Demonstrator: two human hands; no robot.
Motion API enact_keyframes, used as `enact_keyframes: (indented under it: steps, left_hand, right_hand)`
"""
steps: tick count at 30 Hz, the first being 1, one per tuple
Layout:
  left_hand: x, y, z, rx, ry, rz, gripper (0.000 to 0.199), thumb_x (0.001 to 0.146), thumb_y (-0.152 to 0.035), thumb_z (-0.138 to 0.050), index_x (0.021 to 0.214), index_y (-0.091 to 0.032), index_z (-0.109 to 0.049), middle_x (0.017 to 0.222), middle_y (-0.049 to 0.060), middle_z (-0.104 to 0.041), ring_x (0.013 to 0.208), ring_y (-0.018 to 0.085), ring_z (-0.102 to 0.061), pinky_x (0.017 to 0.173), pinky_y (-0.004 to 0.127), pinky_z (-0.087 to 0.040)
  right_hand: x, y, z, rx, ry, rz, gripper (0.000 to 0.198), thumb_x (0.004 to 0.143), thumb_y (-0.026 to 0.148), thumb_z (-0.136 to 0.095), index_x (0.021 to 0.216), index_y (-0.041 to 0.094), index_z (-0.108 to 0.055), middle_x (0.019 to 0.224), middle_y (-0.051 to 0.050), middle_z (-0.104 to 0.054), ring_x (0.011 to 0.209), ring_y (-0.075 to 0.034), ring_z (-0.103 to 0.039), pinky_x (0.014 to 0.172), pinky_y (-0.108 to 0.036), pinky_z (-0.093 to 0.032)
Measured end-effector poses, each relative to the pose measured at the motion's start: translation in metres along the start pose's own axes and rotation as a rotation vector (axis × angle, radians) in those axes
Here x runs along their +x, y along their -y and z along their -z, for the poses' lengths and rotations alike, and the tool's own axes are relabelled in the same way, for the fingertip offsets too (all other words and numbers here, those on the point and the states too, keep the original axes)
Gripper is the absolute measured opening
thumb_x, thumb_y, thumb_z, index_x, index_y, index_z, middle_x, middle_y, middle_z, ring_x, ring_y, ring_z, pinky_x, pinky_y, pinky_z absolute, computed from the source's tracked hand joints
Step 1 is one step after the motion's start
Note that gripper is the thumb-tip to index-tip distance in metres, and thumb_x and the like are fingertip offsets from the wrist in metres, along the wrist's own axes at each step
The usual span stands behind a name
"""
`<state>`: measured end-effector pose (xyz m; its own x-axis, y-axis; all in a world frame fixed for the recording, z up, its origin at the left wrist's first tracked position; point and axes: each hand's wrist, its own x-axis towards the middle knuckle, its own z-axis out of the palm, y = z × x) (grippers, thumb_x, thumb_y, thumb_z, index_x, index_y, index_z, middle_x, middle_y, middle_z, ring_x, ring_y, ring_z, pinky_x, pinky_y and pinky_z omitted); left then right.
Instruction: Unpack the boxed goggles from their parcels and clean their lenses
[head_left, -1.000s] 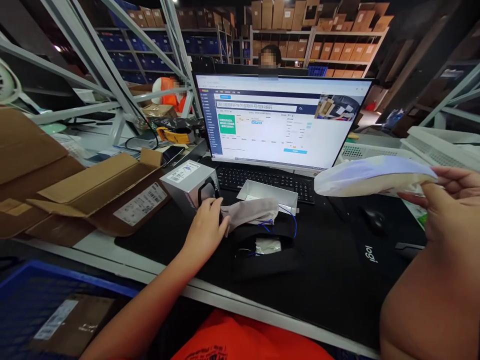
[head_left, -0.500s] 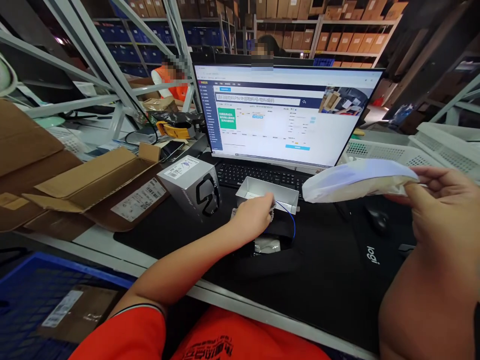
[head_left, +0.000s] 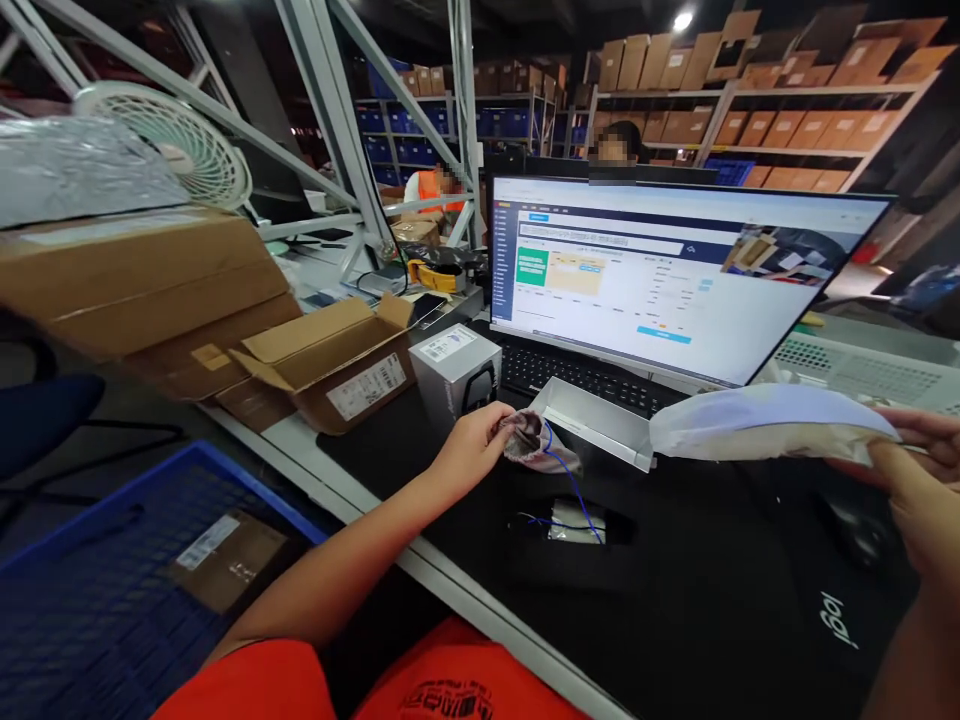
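Note:
My left hand (head_left: 472,445) pinches the rim of a grey drawstring pouch (head_left: 534,440), whose mouth gapes and whose blue cord trails down to the desk. At the right, my right hand (head_left: 911,455) grips one end of a long, curved item in a white wrapper (head_left: 772,425); what is inside cannot be made out. Between the hands lies an open silver box tray (head_left: 592,420), just behind the pouch. A small clear packet (head_left: 576,522) rests on the black desk mat in front. The printed silver box (head_left: 456,370) stands upright to the left of the tray.
Behind the hands are a keyboard (head_left: 577,378) and a monitor (head_left: 675,270). An open cardboard box (head_left: 330,350) is on the left, with a blue crate (head_left: 150,560) below. A mouse (head_left: 859,530) sits at right. Two people are beyond the desk.
My left hand has raised the pouch, which now shows its open mouth and hanging cord. The right hand still holds the wrapped item. The view has turned left.

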<state>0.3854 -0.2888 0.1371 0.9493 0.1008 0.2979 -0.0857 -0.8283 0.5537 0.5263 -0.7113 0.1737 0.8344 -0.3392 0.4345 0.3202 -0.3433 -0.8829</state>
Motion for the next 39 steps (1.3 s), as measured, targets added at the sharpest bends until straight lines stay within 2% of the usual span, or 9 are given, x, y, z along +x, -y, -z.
enact_keyframes:
  steps: [4,9,11,13,17,21,25,31,39]
  left_hand:
    - [-0.021,0.002,-0.001,0.482,0.165,0.148,0.025,0.095,-0.005,-0.042,0.105,-0.014,-0.063,0.103,0.012,-0.069,0.098,0.025,-0.067,0.085,0.034,-0.054]
    - [-0.037,-0.011,0.012,0.509,0.154,0.148,0.032,0.092,0.0,-0.04,0.11,-0.009,-0.064,0.103,0.017,-0.069,0.1,0.029,-0.067,0.089,0.043,-0.056]
    - [-0.034,-0.02,0.018,0.33,0.031,0.003,0.031,0.1,-0.016,-0.045,0.127,-0.012,-0.058,0.12,0.017,-0.066,0.113,0.03,-0.064,0.101,0.048,-0.053]
    - [-0.025,-0.029,0.018,0.017,-0.047,-0.136,0.053,0.095,-0.035,-0.063,0.143,-0.019,-0.046,0.138,0.016,-0.058,0.122,0.029,-0.06,0.107,0.048,-0.051]
    - [0.0,-0.04,-0.002,-0.571,0.111,-0.088,0.106,0.068,-0.045,-0.089,0.155,-0.024,-0.032,0.153,0.018,-0.044,0.124,0.03,-0.061,0.095,0.042,-0.059]
    - [0.011,-0.034,-0.021,-0.979,0.041,0.156,0.068,0.071,-0.053,-0.084,0.121,-0.013,-0.065,0.11,0.014,-0.072,0.092,0.023,-0.071,0.078,0.033,-0.061]
    - [0.004,-0.017,-0.02,-1.043,-0.16,0.329,0.048,0.068,-0.053,-0.085,0.091,-0.012,-0.075,0.081,0.007,-0.075,0.069,0.018,-0.068,0.064,0.029,-0.059]
    - [-0.024,0.013,-0.007,-0.398,-0.374,0.047,0.022,0.092,-0.033,-0.061,0.094,-0.018,-0.077,0.094,0.007,-0.077,0.087,0.021,-0.071,0.079,0.032,-0.059]
    - [-0.029,0.04,0.001,0.476,-0.186,-0.629,0.042,0.097,-0.006,-0.047,0.13,-0.026,-0.065,0.136,0.01,-0.066,0.12,0.025,-0.064,0.101,0.041,-0.054]
  right_hand:
    - [-0.004,0.0,-0.003,0.059,0.031,0.044,0.045,0.06,0.029,-0.079,0.105,0.024,-0.078,0.089,-0.009,-0.076,0.07,-0.023,-0.071,0.065,-0.039,-0.059]
    - [-0.026,0.032,-0.025,0.224,0.068,-0.033,0.042,0.06,0.024,-0.079,0.101,0.018,-0.074,0.086,-0.005,-0.073,0.072,-0.016,-0.07,0.06,-0.023,-0.059]
    - [-0.039,0.042,-0.041,0.338,0.088,-0.036,0.045,0.061,0.022,-0.08,0.104,0.018,-0.07,0.09,-0.005,-0.073,0.079,-0.017,-0.071,0.065,-0.024,-0.061]
    - [-0.053,0.048,-0.058,0.408,0.101,-0.022,0.049,0.065,0.024,-0.082,0.11,0.019,-0.065,0.094,-0.004,-0.072,0.082,-0.017,-0.07,0.068,-0.024,-0.062]
    - [-0.087,0.05,-0.088,0.423,0.115,0.029,0.054,0.07,0.029,-0.084,0.117,0.021,-0.057,0.092,-0.002,-0.069,0.076,-0.013,-0.069,0.065,-0.022,-0.059]
    - [-0.112,0.042,-0.106,0.403,0.272,0.004,0.06,0.068,0.027,-0.085,0.12,0.022,-0.056,0.094,-0.003,-0.072,0.083,-0.016,-0.071,0.075,-0.027,-0.06]
    - [-0.116,0.031,-0.113,0.331,0.529,-0.125,0.053,0.074,0.038,-0.083,0.121,0.022,-0.063,0.096,-0.007,-0.077,0.084,-0.022,-0.074,0.076,-0.036,-0.063]
    - [-0.076,0.027,-0.09,0.313,0.411,-0.153,0.058,0.073,0.052,-0.084,0.118,0.02,-0.068,0.102,-0.009,-0.078,0.091,-0.025,-0.075,0.074,-0.034,-0.065]
    - [-0.039,0.032,-0.05,0.289,0.091,0.046,0.064,0.068,0.043,-0.09,0.124,0.022,-0.066,0.092,-0.007,-0.077,0.087,-0.025,-0.076,0.075,-0.037,-0.065]
